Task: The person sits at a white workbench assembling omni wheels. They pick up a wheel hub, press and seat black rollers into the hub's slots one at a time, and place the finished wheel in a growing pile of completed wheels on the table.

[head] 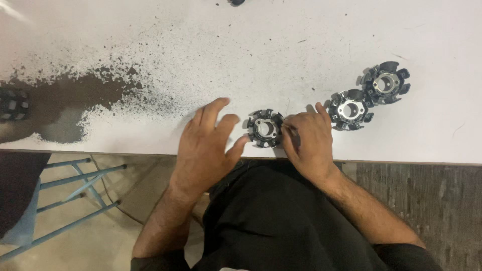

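A round black toothed metal ring part (266,128) with a silvery centre lies near the front edge of the white table (251,50). My left hand (206,145) hovers just left of it with fingers spread, thumb tip close to the part's rim. My right hand (309,138) rests against the part's right side, fingers curled at its edge; whether a small piece sits in those fingers I cannot tell. Two similar ring parts lie to the right: one (350,110) beside my right hand, another (385,83) further back.
A patch of dark powder or chipped paint (75,95) covers the table's left part. A dark object (12,103) sits at the left edge. A blue metal frame (70,195) stands on the floor at lower left.
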Demonstrator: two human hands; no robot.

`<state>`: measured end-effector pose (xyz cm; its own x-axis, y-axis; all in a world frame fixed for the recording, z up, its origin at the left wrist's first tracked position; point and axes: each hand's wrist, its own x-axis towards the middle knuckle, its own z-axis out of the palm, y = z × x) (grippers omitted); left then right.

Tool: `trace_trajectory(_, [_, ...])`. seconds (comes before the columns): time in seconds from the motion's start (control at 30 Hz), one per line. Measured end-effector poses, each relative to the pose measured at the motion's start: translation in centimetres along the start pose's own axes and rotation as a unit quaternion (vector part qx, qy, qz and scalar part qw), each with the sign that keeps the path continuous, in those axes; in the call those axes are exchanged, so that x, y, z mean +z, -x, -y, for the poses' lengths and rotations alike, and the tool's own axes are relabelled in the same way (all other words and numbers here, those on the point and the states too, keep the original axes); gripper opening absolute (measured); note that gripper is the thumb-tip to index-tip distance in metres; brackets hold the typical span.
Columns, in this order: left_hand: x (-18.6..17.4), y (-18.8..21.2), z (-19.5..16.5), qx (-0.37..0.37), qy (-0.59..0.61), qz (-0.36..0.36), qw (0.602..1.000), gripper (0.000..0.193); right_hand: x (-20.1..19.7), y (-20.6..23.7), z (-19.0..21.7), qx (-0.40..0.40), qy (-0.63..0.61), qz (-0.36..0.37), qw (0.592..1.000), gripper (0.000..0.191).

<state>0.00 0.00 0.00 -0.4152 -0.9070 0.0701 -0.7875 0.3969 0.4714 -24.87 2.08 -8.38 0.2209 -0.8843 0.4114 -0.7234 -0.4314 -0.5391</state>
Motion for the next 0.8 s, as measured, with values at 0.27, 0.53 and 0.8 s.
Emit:
trace_trajectory(0.27, [5.4,-3.2,-1.8,0.099,0.044,-0.094,0.99,0.023,-0.5,0.1,1.9,-0.006,-0.033,-0.056,0.998,0.032])
trace_trajectory(0.53, [7.3,-2.0,-0.7,0.075,0.095,-0.131,0.984,0.016,-0.4,0.1,2.2,-0.02,-0.009,-0.054,0.998,0.031])
trace_trajectory(0.8, [8.2,-2.1,-0.9,0.07,0.106,-0.103,0.987,0.017,-1.1,-1.0,2.0,-0.012,-0.036,-0.02,0.999,0.027])
